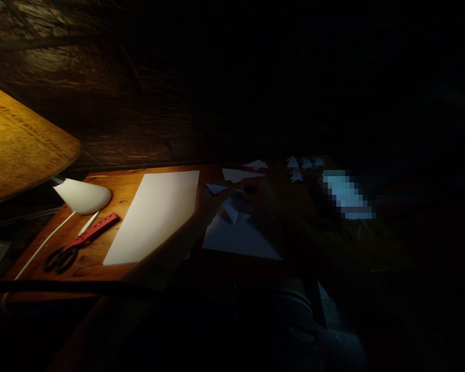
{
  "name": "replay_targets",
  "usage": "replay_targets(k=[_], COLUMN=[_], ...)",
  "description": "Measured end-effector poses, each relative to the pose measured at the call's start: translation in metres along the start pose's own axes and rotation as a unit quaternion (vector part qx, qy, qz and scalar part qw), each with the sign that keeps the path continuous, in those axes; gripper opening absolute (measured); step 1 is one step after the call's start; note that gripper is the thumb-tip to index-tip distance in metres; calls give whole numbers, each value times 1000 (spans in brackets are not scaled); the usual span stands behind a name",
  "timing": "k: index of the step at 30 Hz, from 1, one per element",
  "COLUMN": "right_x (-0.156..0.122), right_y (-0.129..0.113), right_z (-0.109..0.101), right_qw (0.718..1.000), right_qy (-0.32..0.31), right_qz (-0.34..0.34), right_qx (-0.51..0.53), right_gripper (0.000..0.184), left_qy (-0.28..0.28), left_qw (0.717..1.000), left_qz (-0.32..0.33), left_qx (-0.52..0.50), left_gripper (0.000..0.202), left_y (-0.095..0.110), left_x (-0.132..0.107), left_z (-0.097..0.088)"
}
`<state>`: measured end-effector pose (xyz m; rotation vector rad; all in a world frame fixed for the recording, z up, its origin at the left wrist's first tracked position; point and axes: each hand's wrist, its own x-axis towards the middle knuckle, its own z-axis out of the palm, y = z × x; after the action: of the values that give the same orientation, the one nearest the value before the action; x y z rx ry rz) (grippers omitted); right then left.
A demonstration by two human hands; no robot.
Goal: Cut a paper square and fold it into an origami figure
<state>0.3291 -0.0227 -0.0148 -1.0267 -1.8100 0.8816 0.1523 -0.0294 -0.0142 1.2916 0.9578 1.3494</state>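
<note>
The scene is very dark, lit only by a lamp at the left. My left hand [213,199] reaches across a wooden desk [112,178] to a partly folded white paper [238,227], its fingers pressed onto a fold near the top. My right hand [261,194] rests in shadow at the same fold; its fingers are too dark to read. A small white paper triangle [216,188] lies just above the left hand.
A stack of white sheets [155,214] lies left of the fold. A red ruler [95,231], black-handled scissors [60,258], a white lamp base [83,195] and its cord sit at far left. Small folded paper pieces [302,168] lie at the back right.
</note>
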Motion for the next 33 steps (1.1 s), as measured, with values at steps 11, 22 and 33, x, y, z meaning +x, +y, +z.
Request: replay_targets(k=[11,22,33], right_x=[1,2,-2], right_y=[-10,-11,-16], right_z=[0,-1,4], right_qw=[991,991,995], right_qy=[83,94,94], right_qz=[13,28,-9], right_qx=[109,92,37], right_gripper=[25,22,21], left_qy=[63,61,36], left_qw=[995,987,996], left_qz=[-18,-30,-9], left_qx=[-75,-147,-78], left_gripper=[24,27,21], left_y=[-1,0,-8], left_x=[1,8,4], left_z=[5,-3,1])
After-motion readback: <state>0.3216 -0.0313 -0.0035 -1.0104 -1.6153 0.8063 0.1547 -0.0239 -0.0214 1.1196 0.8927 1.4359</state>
